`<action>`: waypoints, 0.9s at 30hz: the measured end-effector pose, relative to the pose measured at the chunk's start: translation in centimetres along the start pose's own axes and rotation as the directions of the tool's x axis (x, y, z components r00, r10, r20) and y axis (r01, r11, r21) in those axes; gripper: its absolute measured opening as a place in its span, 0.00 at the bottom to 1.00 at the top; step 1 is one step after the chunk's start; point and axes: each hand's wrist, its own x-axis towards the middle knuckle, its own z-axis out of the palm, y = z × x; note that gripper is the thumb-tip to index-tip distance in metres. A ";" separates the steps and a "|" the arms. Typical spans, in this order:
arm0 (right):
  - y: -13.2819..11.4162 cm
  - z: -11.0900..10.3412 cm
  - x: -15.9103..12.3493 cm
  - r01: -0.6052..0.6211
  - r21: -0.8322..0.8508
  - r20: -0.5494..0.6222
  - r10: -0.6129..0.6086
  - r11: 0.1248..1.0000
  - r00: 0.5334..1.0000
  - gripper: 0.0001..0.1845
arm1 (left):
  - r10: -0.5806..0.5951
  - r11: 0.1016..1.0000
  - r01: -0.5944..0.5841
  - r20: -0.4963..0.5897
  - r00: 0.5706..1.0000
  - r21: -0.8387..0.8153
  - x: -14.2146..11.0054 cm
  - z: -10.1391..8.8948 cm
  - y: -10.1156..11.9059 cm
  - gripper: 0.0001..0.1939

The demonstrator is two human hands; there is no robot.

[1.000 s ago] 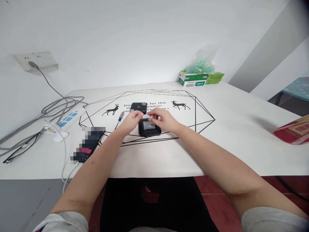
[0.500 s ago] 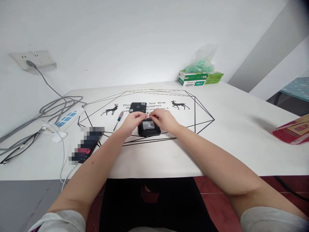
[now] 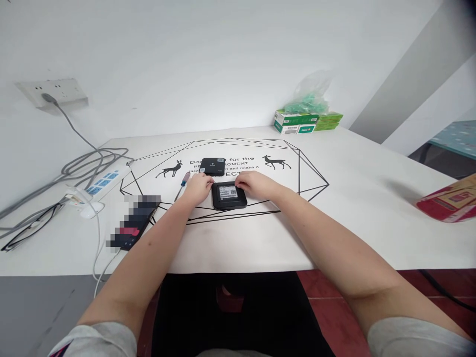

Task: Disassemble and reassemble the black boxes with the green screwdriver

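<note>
A flat black square case [image 3: 229, 202] lies on the white table, a white printed label on its upper face. My left hand [image 3: 199, 189] has its fingers curled together at the far left corner of the case. At the far right corner, my right hand [image 3: 256, 185] pinches the edge between thumb and fingers. Just beyond them rests a second black square piece [image 3: 212, 167] with a small logo and stickers. A screwdriver [image 3: 182, 186] with a red and blue handle lies left of my left hand.
To the left are a phone [image 3: 139, 223], partly pixelated, a power strip [image 3: 106, 181] with coiled grey cable [image 3: 80, 161], and eyeglasses [image 3: 32, 225]. Green and white boxes [image 3: 296, 123] under a plastic bag [image 3: 309, 99] stand at the back right. A red and yellow object [image 3: 449, 201] sits far right.
My hands have moved apart, from close together over the far edge of the case to its two far corners. More of the label shows now.
</note>
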 end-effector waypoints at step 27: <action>3.7 2.2 0.4 -0.427 -0.098 -0.006 0.429 0.899 0.903 0.23 | -0.033 0.999 0.034 -0.029 0.999 0.022 0.1 -0.1 -0.2 0.13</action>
